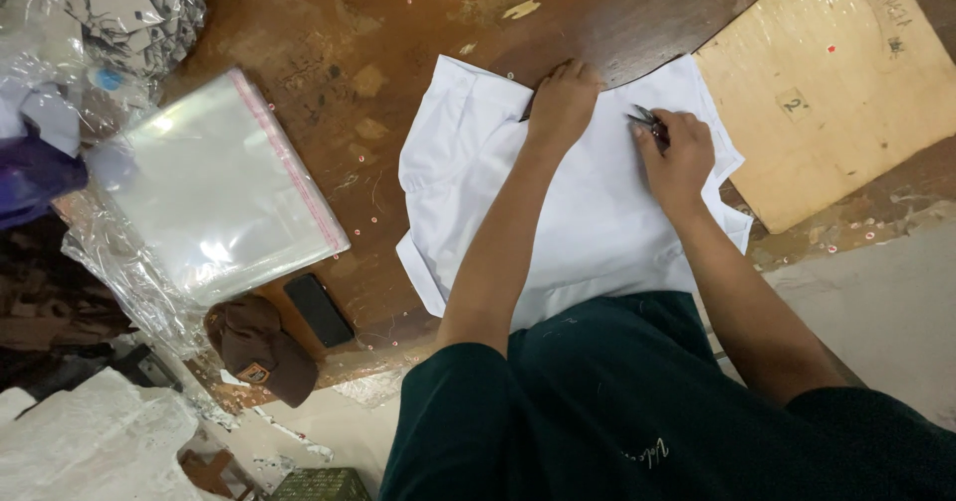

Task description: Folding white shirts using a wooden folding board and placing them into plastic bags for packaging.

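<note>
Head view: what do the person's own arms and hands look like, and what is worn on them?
Both arms are bare from above the elbow down. The left hand and right hand wear no gloves; no rings, watch or bracelet show. Short sleeves of a dark green T-shirt cover the upper arms, with small pale script on its front.

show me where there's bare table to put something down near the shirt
Bare wood lies between the plastic bags and the shirt, and along the far edge beyond the shirt. The near-left edge is crowded by a phone and cap; cardboard fills the right.
</note>
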